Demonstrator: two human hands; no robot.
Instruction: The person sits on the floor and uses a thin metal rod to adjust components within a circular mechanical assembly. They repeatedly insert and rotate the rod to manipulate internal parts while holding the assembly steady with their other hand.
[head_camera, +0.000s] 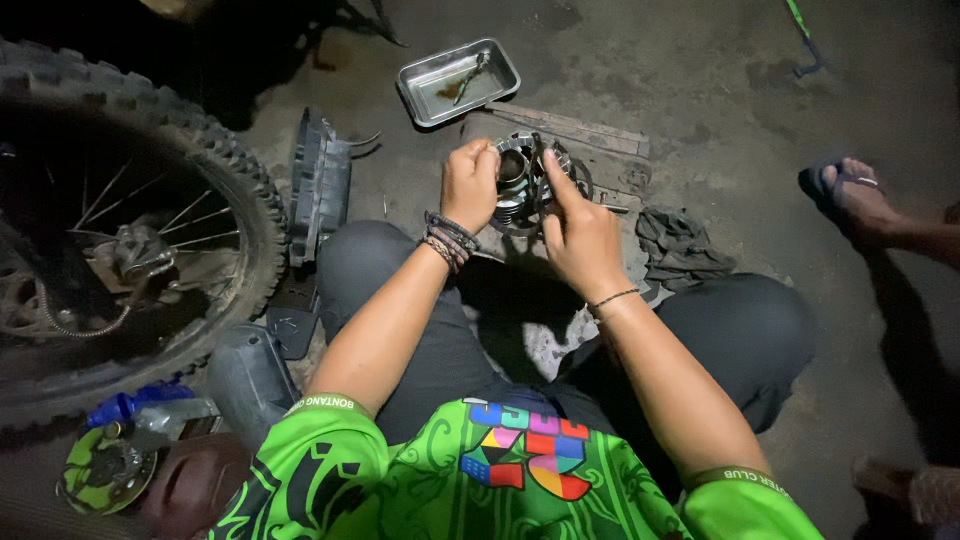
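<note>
Resting left of the round metal engine part (520, 185), a knobby spoked wheel (120, 220) was seen. The part was held above the knees, just below a steel tray (458, 80). The left hand (468, 185) was curled shut on its left rim, wrist bent; the right hand (580, 235) was pressed on its right side, forefinger extended. Right of it, a sandalled foot (855, 200) was planted.

Both bare forearms reach forward toward twelve o'clock, wrists banded. The left hand (470, 183) is curled, knuckles up, fingers closed in a grip at its one o'clock. The right hand (580, 235) sits at four o'clock of it, index finger extended forward.
</note>
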